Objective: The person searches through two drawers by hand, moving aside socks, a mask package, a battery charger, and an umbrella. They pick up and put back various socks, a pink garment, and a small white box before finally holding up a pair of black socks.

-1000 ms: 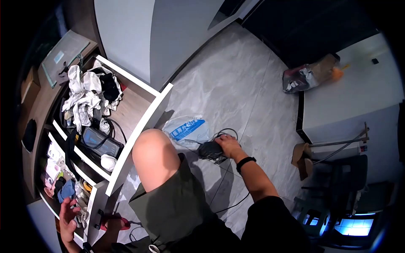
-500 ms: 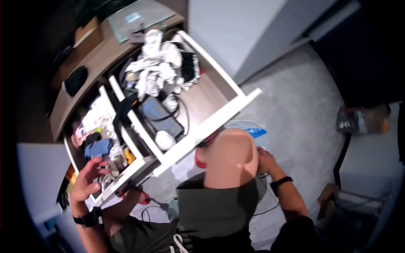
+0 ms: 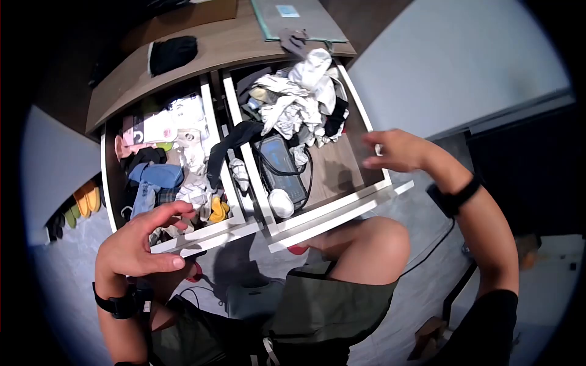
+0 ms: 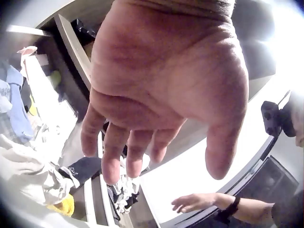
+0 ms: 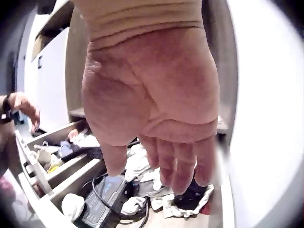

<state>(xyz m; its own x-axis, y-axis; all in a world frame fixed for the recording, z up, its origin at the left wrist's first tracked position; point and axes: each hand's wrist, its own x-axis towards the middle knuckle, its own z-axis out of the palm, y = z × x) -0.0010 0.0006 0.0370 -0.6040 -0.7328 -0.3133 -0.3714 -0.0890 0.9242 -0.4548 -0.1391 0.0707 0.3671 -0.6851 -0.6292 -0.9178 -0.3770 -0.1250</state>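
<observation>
My right hand point(image 3: 398, 150) hovers over the right side wall of the right drawer point(image 3: 329, 210), fingers extended and holding nothing. Inside that drawer lies a heap of crumpled white socks and cloths point(image 3: 293, 113), with a black item point(image 3: 336, 117) at its right. A dark case point(image 3: 282, 165) with a looped black cable point(image 3: 311, 177) sits in front of the heap, beside a rolled white bundle point(image 3: 281, 203). Over the front of the left drawer point(image 3: 241, 230), my left hand point(image 3: 135, 244) is spread and holds nothing. A blue garment point(image 3: 155, 177) and a yellow sock point(image 3: 218, 209) lie in it.
A long black sock point(image 3: 229, 149) drapes across the dividers between the drawers. On the cabinet top are a black cap-like item point(image 3: 173, 55) and a glass-like panel point(image 3: 299, 21). The bent knee point(image 3: 378, 250) is close to the right drawer's front. Yellow slippers point(image 3: 86, 198) stand at left.
The head view has turned left to face both drawers. My right hand has left the dark corded thing on the floor and risen to the right drawer. My left hand stays near the left drawer.
</observation>
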